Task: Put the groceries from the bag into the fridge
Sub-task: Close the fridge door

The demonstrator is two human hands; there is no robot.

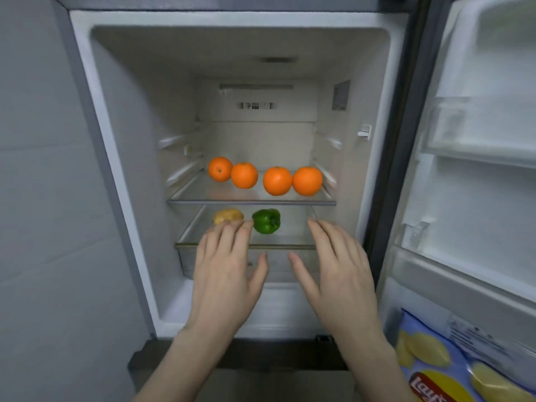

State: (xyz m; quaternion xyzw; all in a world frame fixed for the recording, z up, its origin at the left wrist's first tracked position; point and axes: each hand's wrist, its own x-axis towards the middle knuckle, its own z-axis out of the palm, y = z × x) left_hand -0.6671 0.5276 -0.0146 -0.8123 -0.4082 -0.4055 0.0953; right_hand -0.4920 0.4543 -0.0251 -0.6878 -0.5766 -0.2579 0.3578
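Note:
The fridge (121,158) stands open in front of me. Several oranges (277,181) sit in a row on the upper glass shelf (251,202). On the lower glass shelf (293,245) lie a green bell pepper (266,221) and a potato (228,215). My left hand (225,271) reaches in with straight fingers, its fingertips just in front of the potato and beside the pepper. My right hand (338,265) is spread open over the right side of the lower shelf. Neither hand holds anything. The bag is out of view.
A clear drawer (188,264) sits under the lower shelf. The fridge door (478,169) hangs open on the right with white door bins. A blue Lay's chip bag (452,367) stands in the lowest door bin. A grey wall is on the left.

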